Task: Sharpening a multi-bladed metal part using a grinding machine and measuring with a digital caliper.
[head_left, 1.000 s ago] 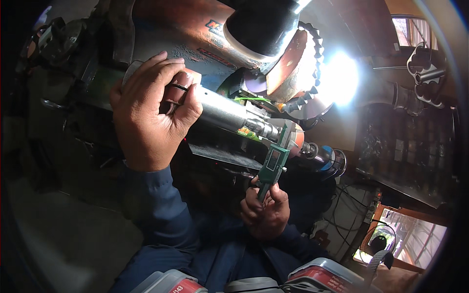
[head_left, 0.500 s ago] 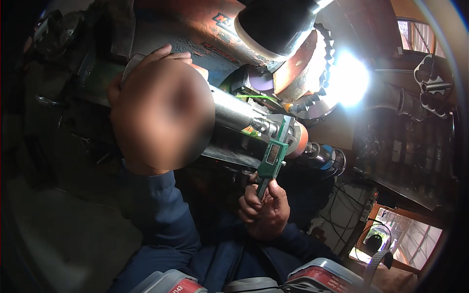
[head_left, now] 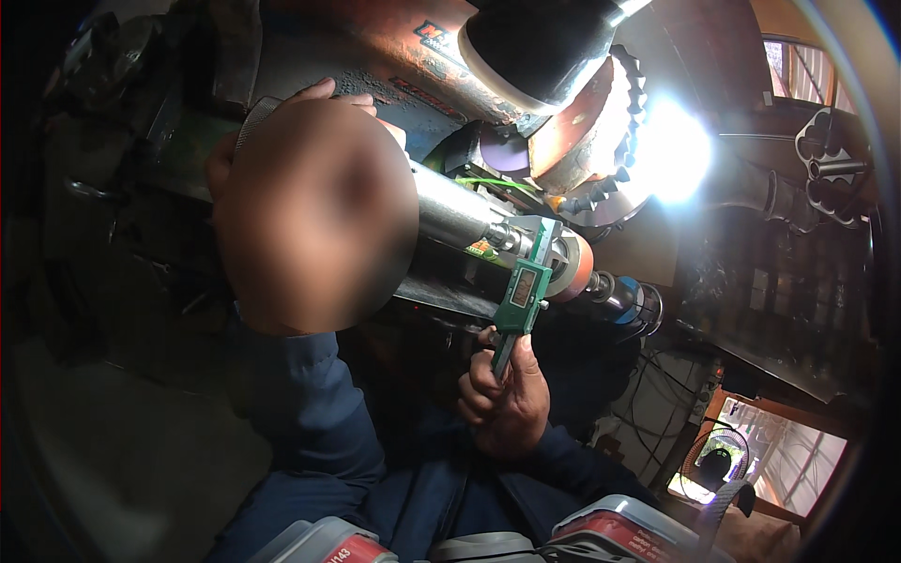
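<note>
My right hand (head_left: 507, 403) grips the lower end of a green digital caliper (head_left: 521, 291), its thumb along the beam. The caliper's upper end, with the jaws, is at a metal workpiece (head_left: 568, 258) with a reddish round part, held in line with a silver cylindrical spindle (head_left: 455, 206). Whether the jaws touch the metal I cannot tell. Farther left, my left hand (head_left: 314, 206) lies over the spindle's left end, fingers curled round beside a knurled metal collar (head_left: 258, 120). A blurred oval hides most of that hand.
Above the workpiece are a black lamp head (head_left: 535, 52), a grinding wheel housing (head_left: 572, 141) and a jointed black coolant hose (head_left: 610, 178). A blue-ended part (head_left: 624, 302) sits right of the workpiece. Plastic boxes (head_left: 610, 530) stand along the lower edge; cables (head_left: 657, 403) hang at the right.
The view has shifted slightly, and the machine appears a little farther right. Both hands keep their holds, and the caliper stays at the workpiece.
</note>
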### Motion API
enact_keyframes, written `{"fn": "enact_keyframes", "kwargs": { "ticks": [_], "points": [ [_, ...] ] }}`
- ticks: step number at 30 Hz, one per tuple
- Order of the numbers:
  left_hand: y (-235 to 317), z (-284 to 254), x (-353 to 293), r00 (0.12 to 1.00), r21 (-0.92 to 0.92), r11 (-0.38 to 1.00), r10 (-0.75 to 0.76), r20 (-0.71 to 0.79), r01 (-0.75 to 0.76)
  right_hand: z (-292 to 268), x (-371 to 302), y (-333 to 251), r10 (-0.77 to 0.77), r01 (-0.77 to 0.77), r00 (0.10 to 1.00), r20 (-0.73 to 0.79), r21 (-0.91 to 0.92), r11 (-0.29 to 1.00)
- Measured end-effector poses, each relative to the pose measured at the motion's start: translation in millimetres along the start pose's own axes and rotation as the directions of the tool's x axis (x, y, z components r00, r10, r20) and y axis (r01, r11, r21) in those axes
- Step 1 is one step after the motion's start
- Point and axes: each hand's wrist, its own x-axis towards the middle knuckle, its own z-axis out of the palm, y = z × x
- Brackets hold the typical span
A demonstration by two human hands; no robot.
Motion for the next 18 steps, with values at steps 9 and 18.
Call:
{"fn": "enact_keyframes", "kwargs": {
  "ticks": [9,18],
  "points": [
    [1,1,-1,0.998,0.035,0.997,-0.062,0.0,0.062,7,-9,-21,0.136,-0.141,0.986,-0.096,-0.053,0.989],
    [1,0,1,1.0,0.047,0.999,-0.02,0.015,0.019,21,-15,-30,0.172,-0.199,0.96,-0.22,-0.109,0.974]
  ]
}}
